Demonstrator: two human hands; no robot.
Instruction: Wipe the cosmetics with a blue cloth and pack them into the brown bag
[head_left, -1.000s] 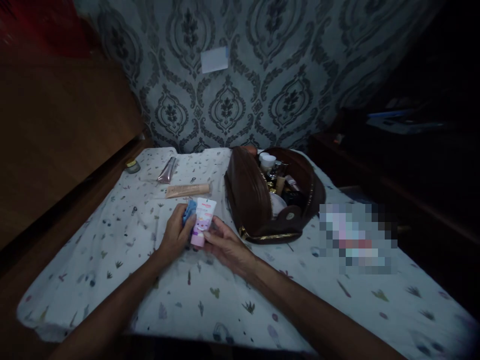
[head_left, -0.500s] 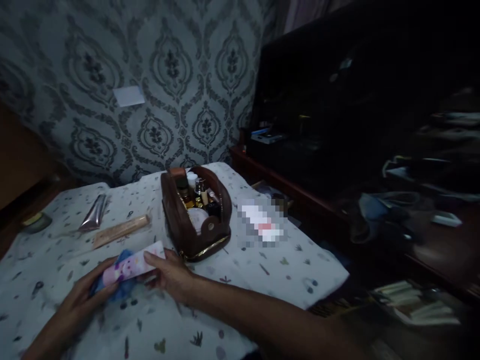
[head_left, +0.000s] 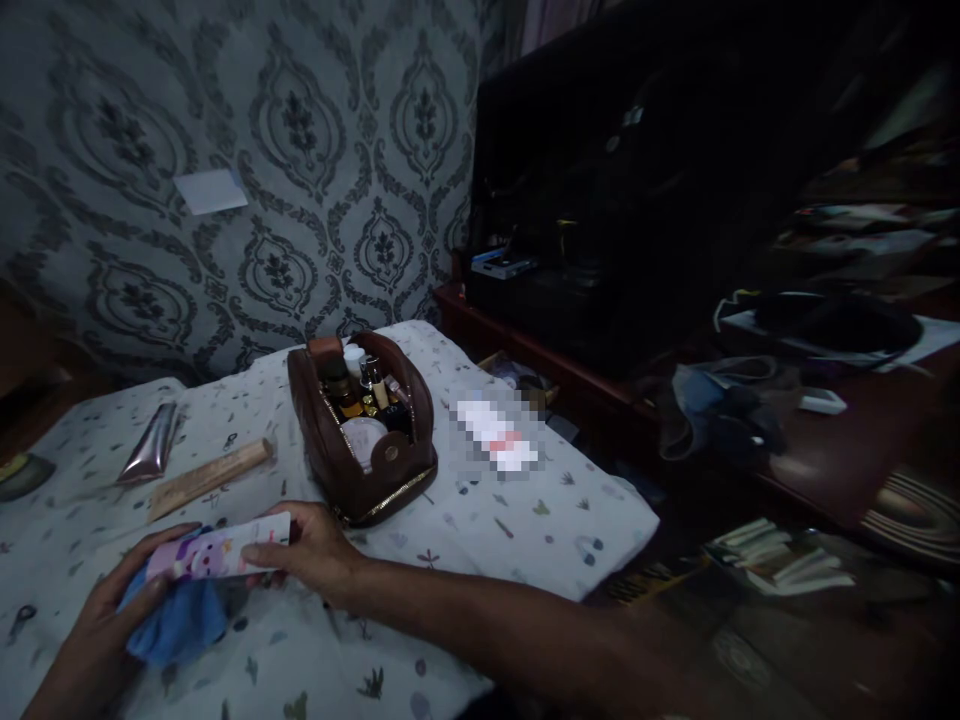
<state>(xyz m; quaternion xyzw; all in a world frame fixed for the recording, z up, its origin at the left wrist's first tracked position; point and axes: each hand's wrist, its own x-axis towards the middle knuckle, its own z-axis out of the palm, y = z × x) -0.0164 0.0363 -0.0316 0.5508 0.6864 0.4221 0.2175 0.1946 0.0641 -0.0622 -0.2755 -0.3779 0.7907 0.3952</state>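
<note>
Tube [head_left: 217,550] tipped flat | brown pouch [head_left: 360,440] nr R hand [head_left: 311,550]

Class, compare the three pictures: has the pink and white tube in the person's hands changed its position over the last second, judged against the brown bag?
Yes. The pink and white tube stood upright close beside the brown bag a second ago; now it lies nearly flat, further to the bag's left.
</note>
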